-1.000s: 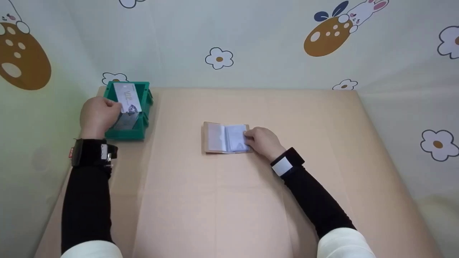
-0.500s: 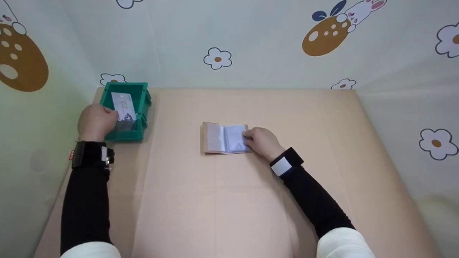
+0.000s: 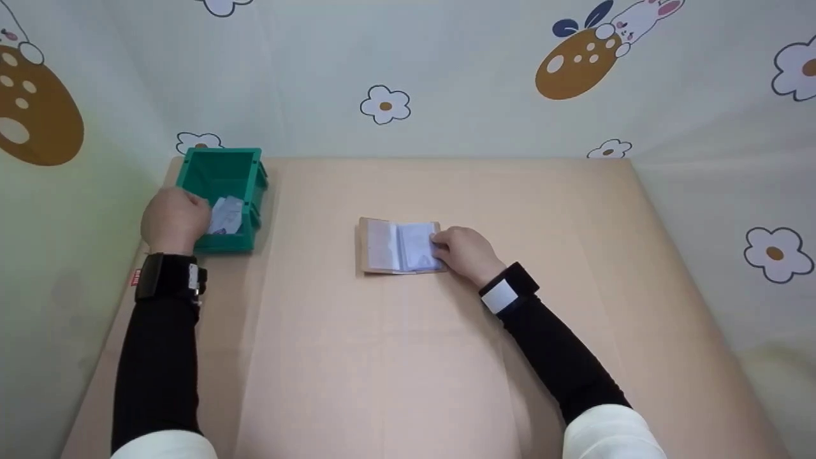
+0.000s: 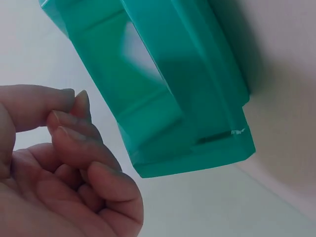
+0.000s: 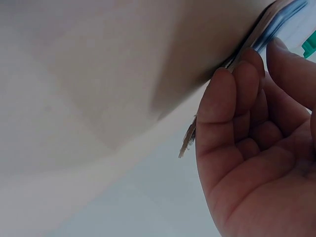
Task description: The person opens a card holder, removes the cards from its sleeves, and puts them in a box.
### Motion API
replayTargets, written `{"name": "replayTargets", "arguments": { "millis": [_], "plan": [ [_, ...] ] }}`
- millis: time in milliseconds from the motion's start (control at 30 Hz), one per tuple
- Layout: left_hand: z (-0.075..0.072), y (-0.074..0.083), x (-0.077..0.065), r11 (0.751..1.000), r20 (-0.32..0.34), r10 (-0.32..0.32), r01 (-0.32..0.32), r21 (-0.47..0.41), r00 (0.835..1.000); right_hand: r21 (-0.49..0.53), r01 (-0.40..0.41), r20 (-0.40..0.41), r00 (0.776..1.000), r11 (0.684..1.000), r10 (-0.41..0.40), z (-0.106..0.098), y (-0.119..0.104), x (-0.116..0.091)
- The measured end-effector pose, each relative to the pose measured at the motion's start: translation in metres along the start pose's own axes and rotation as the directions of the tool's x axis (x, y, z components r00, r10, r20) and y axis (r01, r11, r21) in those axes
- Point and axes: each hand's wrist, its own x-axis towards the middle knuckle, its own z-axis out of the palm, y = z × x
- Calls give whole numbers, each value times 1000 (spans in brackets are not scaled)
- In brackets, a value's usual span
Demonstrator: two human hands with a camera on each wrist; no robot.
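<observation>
Just beside the green bin (image 3: 223, 169), my left hand (image 3: 175, 220) hovers at its near left wall. Its fingers are loosely curled, and in the left wrist view nothing shows between thumb and fingertips (image 4: 81, 106). Whitish cards (image 3: 227, 215) lie in the near end of the bin. An open card holder (image 3: 382, 245) with a tan cover and clear plastic sleeves lies mid-table. My right hand (image 3: 468, 254) pinches its right edge, thumb on top of the sleeves and fingers underneath. The right wrist view shows the holder's edge (image 5: 276, 22) between thumb and fingertips.
A tan cover spreads over the table (image 3: 382, 370). Behind it and along both sides hangs a pale cloth (image 3: 472, 95) printed with flowers and rabbits. The bin stands at the back left corner, near the left cloth.
The VIP card in my left hand went down into the bin and was let go. My left hand has sunk slightly toward me. The right hand and card holder stay put.
</observation>
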Motion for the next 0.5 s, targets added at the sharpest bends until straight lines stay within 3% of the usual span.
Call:
{"name": "replayTargets", "arguments": {
  "millis": [500],
  "plan": [
    [0, -1, -6, 999, -21, 45, -45, -26, 999, 14, -5, 3, 1000, 1000, 5, 1, 0, 0]
  ]
}}
